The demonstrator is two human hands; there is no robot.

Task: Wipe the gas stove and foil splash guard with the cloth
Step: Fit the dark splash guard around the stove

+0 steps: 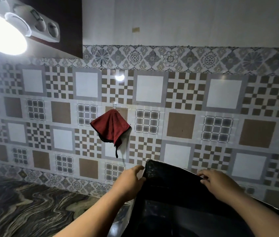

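While both your hands grip the top edge of the dark splash guard (173, 182), you seem to be setting it in place, not wiping; your left hand (131, 180) pinches its left corner, your right hand (219, 182) curls its fingers over the rim; neither holds the cloth (110, 128), which hangs on the tiled wall (220, 100) above your left hand, well apart; next, free one hand and reach up for it; the stove is out of view.

red cloth (110, 127), checkered tiles (186, 93) — brown, white

Patterned tile wall (186, 100), marbled counter (24, 207), bright lamp (2, 36).
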